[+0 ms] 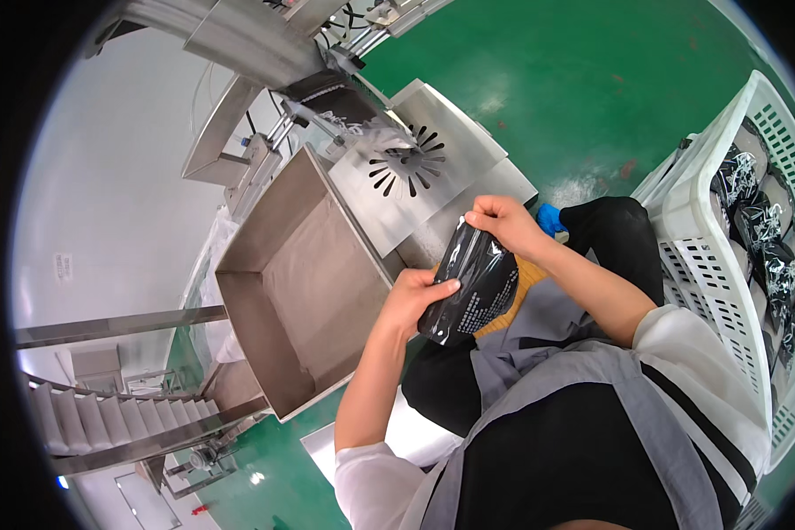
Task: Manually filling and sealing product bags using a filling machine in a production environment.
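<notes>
A glossy black plastic pouch (480, 275) with pale printed dots is held taut in front of my lap. My left hand (414, 298) grips its near left edge, thumb lying on top. At the far upper corner, my right hand (503, 222) pinches the pouch between thumb and fingers. Whether anything is inside the pouch, I cannot tell. Just beyond my hands lies a metal plate with radial slots (407, 165). Above that plate, another black bag (344, 109) hangs under a stainless steel chute (258, 43), with crumpled clear film at its lower end.
A deep stainless steel bin (324, 278) stands left of my hands. To my right, a white perforated plastic basket (695, 265) holds several filled black bags (762, 225). A cleated conveyor (119, 421) runs at the lower left. Green floor (556, 79) stretches beyond the machine.
</notes>
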Motion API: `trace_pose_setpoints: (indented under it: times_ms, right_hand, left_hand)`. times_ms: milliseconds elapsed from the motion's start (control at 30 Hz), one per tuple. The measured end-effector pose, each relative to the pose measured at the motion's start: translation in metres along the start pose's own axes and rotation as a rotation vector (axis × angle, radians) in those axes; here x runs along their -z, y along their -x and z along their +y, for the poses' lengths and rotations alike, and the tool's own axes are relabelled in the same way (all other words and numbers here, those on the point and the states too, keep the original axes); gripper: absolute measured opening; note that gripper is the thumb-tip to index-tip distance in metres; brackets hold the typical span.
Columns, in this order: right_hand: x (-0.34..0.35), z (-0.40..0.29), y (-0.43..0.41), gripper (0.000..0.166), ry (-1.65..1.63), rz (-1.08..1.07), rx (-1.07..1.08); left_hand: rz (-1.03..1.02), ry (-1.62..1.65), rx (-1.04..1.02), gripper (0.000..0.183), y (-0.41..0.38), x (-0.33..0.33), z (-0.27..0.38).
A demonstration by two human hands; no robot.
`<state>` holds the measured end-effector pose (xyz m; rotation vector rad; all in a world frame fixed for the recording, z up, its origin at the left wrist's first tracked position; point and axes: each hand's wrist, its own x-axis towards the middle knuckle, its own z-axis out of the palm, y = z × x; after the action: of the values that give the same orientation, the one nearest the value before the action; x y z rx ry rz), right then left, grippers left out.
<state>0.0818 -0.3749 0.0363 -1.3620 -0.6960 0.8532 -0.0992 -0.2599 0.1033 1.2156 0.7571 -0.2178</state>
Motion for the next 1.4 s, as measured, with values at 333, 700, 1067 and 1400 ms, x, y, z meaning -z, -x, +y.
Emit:
trace_pose_setpoints:
  times_ms: [333,700,1067,1400]
  right_hand:
    - [0.000,-0.008,0.019,0.027,-0.001,0.030,-0.018]
    - [0.002,-0.106,0.048,0.036,0.889,-0.692,0.368]
    - [0.029,-0.071,0.110,0.031,0.811,-0.659,0.337]
    - [0.068,-0.089,0.200,0.023,0.796,-0.410,0.182]
  left_hand:
    - [0.105,0.041,-0.265,0.011,0.056,0.015,-0.052]
    - [0.292,0.068,-0.741,0.009,0.033,-0.011,-0.064]
    - [0.245,0.073,-0.872,0.010,0.037,-0.021,-0.084]
    - [0.207,0.061,-0.915,0.011,0.057,-0.045,-0.079]
